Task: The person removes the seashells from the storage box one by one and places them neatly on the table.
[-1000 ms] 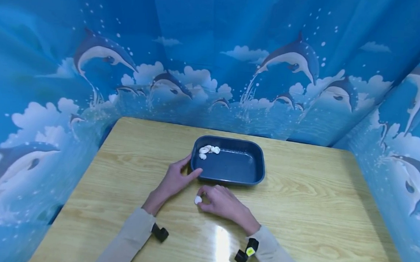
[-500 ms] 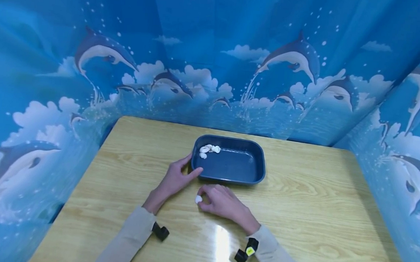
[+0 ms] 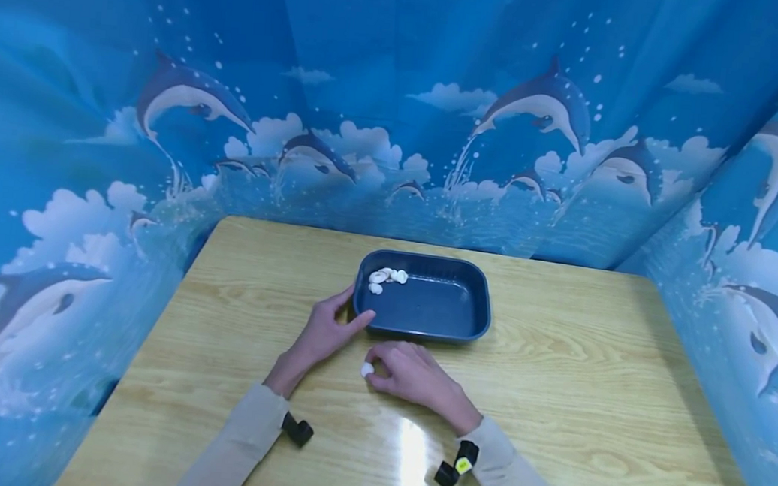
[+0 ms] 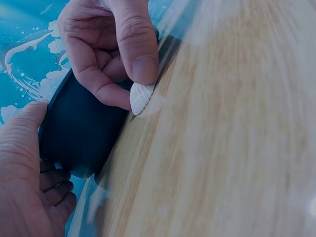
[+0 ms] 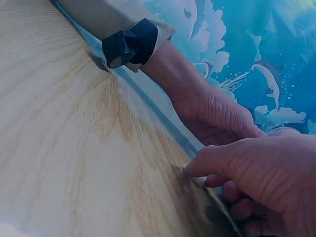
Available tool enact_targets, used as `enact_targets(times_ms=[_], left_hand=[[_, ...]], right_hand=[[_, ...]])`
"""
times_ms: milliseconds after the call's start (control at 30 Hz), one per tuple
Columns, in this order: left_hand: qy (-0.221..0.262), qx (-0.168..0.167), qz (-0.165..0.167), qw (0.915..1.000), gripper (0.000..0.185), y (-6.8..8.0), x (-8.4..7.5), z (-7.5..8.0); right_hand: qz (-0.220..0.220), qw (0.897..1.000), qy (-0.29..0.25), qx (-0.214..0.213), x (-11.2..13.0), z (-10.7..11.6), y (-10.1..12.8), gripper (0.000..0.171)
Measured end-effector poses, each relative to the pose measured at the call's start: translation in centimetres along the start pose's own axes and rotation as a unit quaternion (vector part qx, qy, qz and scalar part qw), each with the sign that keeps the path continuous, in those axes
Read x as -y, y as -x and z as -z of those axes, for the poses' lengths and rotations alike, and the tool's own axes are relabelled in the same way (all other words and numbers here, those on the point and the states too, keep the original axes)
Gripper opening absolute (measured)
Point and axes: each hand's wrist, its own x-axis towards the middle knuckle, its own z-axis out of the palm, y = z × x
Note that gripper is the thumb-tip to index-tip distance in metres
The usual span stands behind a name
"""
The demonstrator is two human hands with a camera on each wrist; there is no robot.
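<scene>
My right hand point(image 3: 413, 376) pinches a small white ridged seashell point(image 4: 142, 98) between thumb and forefinger, just above or touching the table in front of the tray; which of these I cannot tell. A dark blue rectangular tray point(image 3: 432, 310) stands behind that hand. At its near left corner my left hand point(image 3: 325, 333) holds the tray, the thumb by the near rim and the other fingers along the left side. Inside the tray, several white seashells point(image 3: 378, 278) lie gathered in the far left corner. In the right wrist view the thumb mostly hides the held shell.
The wooden table point(image 3: 589, 377) reaches around the tray on all sides. A blue curtain point(image 3: 374, 61) with dolphins hangs along its back and both sides. Black camera mounts point(image 3: 297, 431) sit at both sleeve cuffs. A bright glare patch lies on the table between the forearms.
</scene>
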Motion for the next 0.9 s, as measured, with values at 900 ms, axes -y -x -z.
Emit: enact_targets(times_ms=[900], left_hand=[[0.007,-0.004,-0.039,0.9992,0.072,0.0,0.1,-0.1]], right_hand=[[0.032,0.999,0.012,-0.025,1.2,3.1,1.0,0.023]])
